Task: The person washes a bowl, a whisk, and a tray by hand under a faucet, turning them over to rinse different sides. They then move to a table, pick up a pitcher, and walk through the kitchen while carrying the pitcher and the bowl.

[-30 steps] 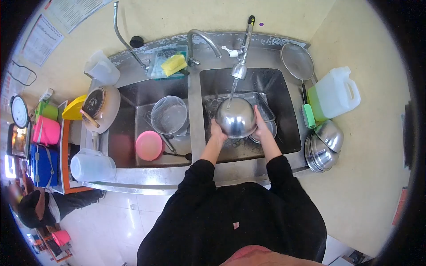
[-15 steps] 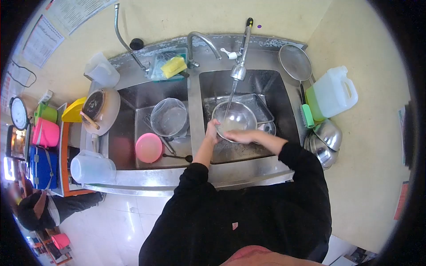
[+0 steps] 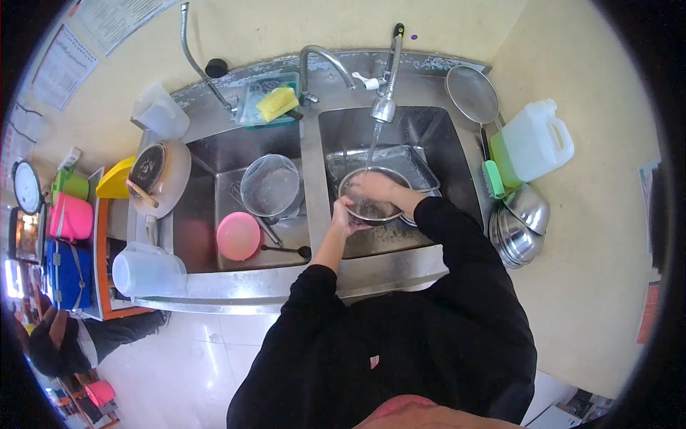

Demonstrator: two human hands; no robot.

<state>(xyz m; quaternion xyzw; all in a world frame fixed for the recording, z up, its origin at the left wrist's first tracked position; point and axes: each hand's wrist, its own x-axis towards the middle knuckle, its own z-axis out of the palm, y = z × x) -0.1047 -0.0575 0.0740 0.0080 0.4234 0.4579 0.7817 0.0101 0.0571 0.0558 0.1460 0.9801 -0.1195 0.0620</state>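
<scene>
the metal bowl [image 3: 384, 210] sits in the right-hand basin [image 3: 461, 187], open side up, with water [image 3: 373, 143] running from the spray tap [image 3: 384, 109] down to it. it looks thin-walled, so it is probably light for its size, stiff enough to keep its shape under a squeeze, and hard to break. being wet, smooth and round, it is likely slippery and could turn in a loose hold; any water gathered inside would add weight and slosh if it tipped. the surest hold would be on the rim, thumb over the edge and fingers spread beneath the curved side, with the other hand on the opposite edge if it is full.

the left hand [image 3: 346, 220] has just that sort of grip, partly closed on the near left side of the bowl, thumb up by the rim and fingers curled toward the underside. the right hand [image 3: 380, 187] reaches over the far right side and down into the bowl, close to where the stream lands. its fingers are blurred, so how far they are spread, and whether they hold anything small, cannot be told. a metal tray [image 3: 423, 169] lies beyond the bowl in the same basin, partly hidden behind it.
</scene>
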